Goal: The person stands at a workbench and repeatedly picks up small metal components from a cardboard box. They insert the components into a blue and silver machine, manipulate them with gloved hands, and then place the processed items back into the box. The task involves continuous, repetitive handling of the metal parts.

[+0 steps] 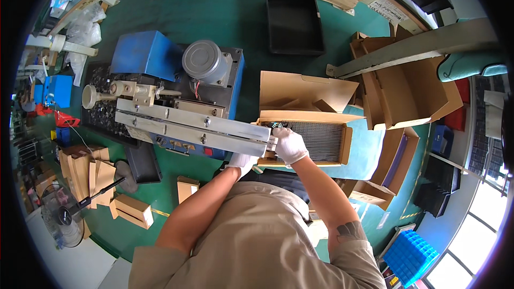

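Observation:
A blue bench machine (235, 85) stands in front of me with a round grey motor (204, 63) on top. Its long metal rails (214, 131) slant toward me and end near my hands. My right hand (290, 146), in a white glove, is closed at the rail end, fingers pinched by a small pale piece; what they hold is too small to make out. My left hand (243, 163), also gloved, sits under the rail end, its fingers mostly hidden. Just right of them lies an open cardboard box (347, 144) filled with rows of thin dark parts (324, 142).
A black tray (294, 21) lies on the green table (241, 16) at the back. Open cardboard boxes (412, 91) stand at the right beneath a slanting pale beam (417, 48). Small dark parts (99, 112) spread at the machine's left. A fan (61, 217) stands lower left.

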`<state>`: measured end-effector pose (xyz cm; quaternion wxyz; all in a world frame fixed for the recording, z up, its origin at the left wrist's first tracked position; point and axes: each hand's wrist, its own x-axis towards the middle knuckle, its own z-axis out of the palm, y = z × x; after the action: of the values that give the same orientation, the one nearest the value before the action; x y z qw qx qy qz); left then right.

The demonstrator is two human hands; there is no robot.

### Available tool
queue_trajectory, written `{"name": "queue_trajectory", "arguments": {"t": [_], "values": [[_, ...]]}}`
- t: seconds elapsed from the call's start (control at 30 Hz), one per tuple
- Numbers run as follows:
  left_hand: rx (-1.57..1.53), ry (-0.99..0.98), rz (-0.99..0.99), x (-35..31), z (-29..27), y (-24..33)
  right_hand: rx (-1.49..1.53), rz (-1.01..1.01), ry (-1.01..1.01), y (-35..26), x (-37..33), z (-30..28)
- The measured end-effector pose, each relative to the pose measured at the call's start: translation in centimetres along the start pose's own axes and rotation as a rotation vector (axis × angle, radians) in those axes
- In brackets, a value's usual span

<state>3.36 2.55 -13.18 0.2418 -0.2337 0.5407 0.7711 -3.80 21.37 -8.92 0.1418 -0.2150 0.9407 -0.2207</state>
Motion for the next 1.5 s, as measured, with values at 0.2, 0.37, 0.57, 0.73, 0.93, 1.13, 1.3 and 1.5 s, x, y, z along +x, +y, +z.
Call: {"name": "queue_trajectory", "arguments": {"t": [0.2,0.37,0.57,0.73,0.93,1.13,1.3,1.5], "values": [[-0.403,-0.058,-0.335,0.3,3.4,2.4,0.233,0.279,0.271,0.0,-0.6,-1.7],[-0.884,-0.044,-0.482,2.2,7.3,2.9,0.353,0.209,0.496,-2.5,-1.6,-1.5],[-0.844,-0.097,-0.432,2.0,8.7,5.6,0.173,-0.009,0.490,-4.1,-3.0,-3.8],[-0.971,-0.208,-0.358,3.1,8.2,3.9,0.434,0.076,0.553,-3.2,-4.6,-5.4],[-1.035,-0.186,-0.499,2.7,8.4,5.7,0.571,0.251,0.565,-0.6,-6.8,-5.7],[-0.857,-0.287,-0.504,1.3,8.0,5.3,0.468,0.227,0.406,-2.5,-4.4,-9.9],[-0.680,-0.306,-0.470,-0.4,8.5,6.6,0.360,0.229,0.255,-2.8,-3.7,-8.9],[-0.734,-0.399,-0.503,-2.8,9.5,11.0,0.800,0.444,0.259,-4.4,-4.2,-10.9]]}}
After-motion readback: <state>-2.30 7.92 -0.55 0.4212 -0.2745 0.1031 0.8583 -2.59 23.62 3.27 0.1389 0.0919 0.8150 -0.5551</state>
